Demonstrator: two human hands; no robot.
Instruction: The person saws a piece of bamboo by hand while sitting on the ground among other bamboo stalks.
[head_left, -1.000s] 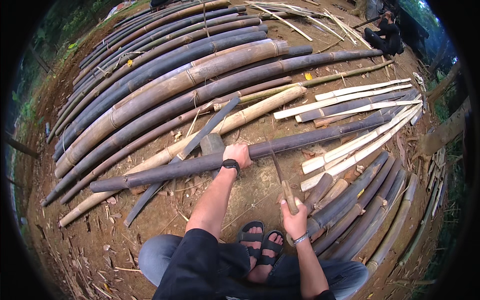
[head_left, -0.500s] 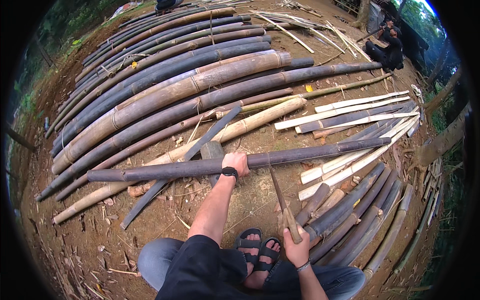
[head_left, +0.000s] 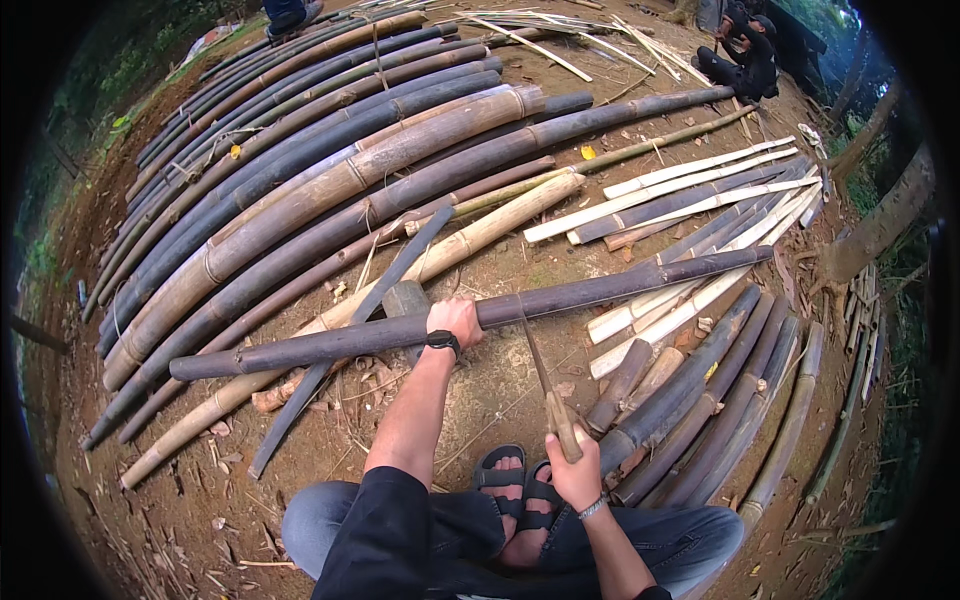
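Observation:
A long dark bamboo pole [head_left: 610,288] lies crosswise in front of me. My left hand [head_left: 455,323] is closed around it, a little left of its middle. In my right hand [head_left: 575,474] is a handsaw [head_left: 540,362], gripped by its light wooden handle. The narrow blade, seen almost edge-on, points away from me and meets the pole just right of my left hand. Beneath the pole are a short wooden block [head_left: 405,298] and a dark bamboo slat [head_left: 290,415] that crosses under it at a slant. How deep the blade sits is too small to tell.
Long bamboo poles [head_left: 300,206] lie in rows at the far left. Split pale strips [head_left: 690,185] are spread to the right, with shorter dark pieces [head_left: 690,410] nearer. A seated person [head_left: 750,60] is at the far right, beside tree trunks [head_left: 880,225].
The view has shifted and turned slightly, so the pole's right end appears higher. Both hands keep their grips, and the blade stays at the same part of the pole.

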